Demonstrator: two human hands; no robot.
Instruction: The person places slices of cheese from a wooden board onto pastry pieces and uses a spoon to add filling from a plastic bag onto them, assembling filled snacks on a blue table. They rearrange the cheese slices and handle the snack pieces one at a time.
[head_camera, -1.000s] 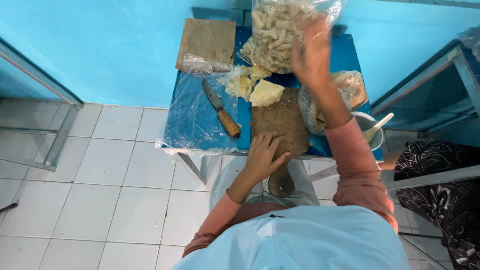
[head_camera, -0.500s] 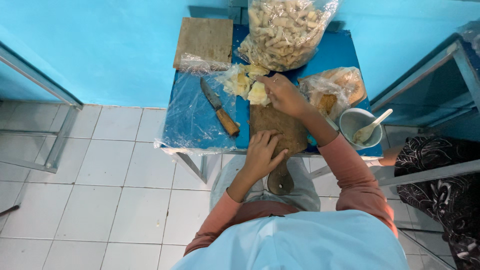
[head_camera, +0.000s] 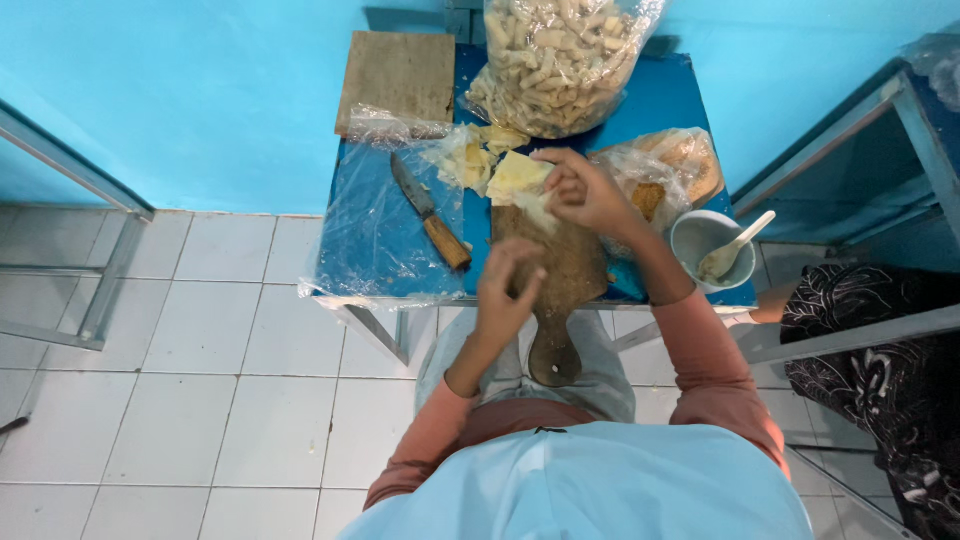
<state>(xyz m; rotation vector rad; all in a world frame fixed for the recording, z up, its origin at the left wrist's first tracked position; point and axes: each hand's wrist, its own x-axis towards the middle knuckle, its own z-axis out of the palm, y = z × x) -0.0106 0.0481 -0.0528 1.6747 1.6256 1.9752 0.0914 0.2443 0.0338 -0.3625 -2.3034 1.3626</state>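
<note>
My right hand (head_camera: 585, 190) pinches a thin pale yellow wrapper sheet (head_camera: 520, 180) at the far end of the wooden cutting board (head_camera: 560, 270). More pale sheets (head_camera: 468, 155) lie in a loose pile just beyond it. My left hand (head_camera: 508, 285) hovers over the board's near half, fingers curled and apart, holding nothing. A knife with a wooden handle (head_camera: 432, 215) lies on clear plastic to the left of the board.
A small blue table (head_camera: 670, 100) stands against a blue wall. On it: a big clear bag of pale rolls (head_camera: 560, 60), a second wooden board (head_camera: 400, 75), a bag of brown filling (head_camera: 670, 165), a bowl with a spoon (head_camera: 712, 250). Another person's patterned clothing (head_camera: 880, 340) is at right.
My right hand came down from the big bag to the pale sheets and took hold of one. My left hand lifted from the board's handle toward its middle.
</note>
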